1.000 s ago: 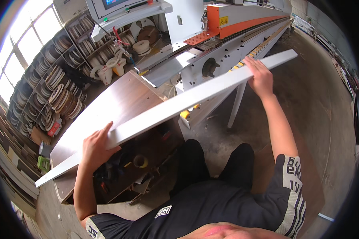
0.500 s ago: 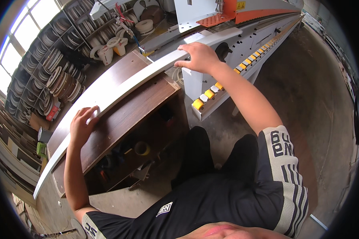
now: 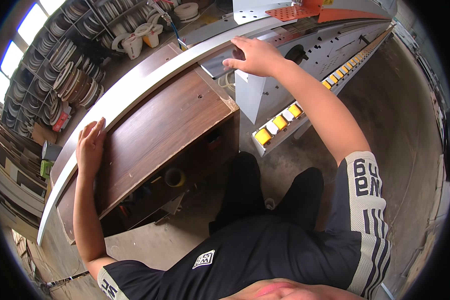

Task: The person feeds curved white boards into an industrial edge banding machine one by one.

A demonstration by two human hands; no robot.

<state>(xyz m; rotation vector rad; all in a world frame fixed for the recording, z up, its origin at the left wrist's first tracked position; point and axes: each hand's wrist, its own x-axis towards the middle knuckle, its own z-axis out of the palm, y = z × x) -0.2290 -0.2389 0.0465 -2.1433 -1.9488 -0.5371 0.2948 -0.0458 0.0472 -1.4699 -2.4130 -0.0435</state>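
Observation:
A long, narrow white panel strip (image 3: 135, 92) runs from the lower left up to the machine, its shape bowed by the lens. It lies over a brown wood-grain cabinet (image 3: 160, 117). My left hand (image 3: 89, 147) rests on the near edge of the strip towards its left end, fingers laid across it. Close to the machine, my right hand (image 3: 257, 57) has its fingertips at the strip's near edge, with thumb and fingers spread apart. The strip's far end passes beneath the orange perforated plate (image 3: 295, 11) of the machine.
The machine's grey side (image 3: 265, 95) carries a support rail with yellow rollers (image 3: 280, 122) at right. Shelves of edge-band rolls (image 3: 67, 70) stand at the far left, with white containers (image 3: 133, 46) beside them. Boards (image 3: 15, 172) lean at left. A roll of tape (image 3: 175, 177) sits inside the cabinet.
The strip's far end now reaches the orange plate. My left hand appears further left and lower along the strip; my right hand's fingers have drawn back to its near edge. The view has shifted slightly.

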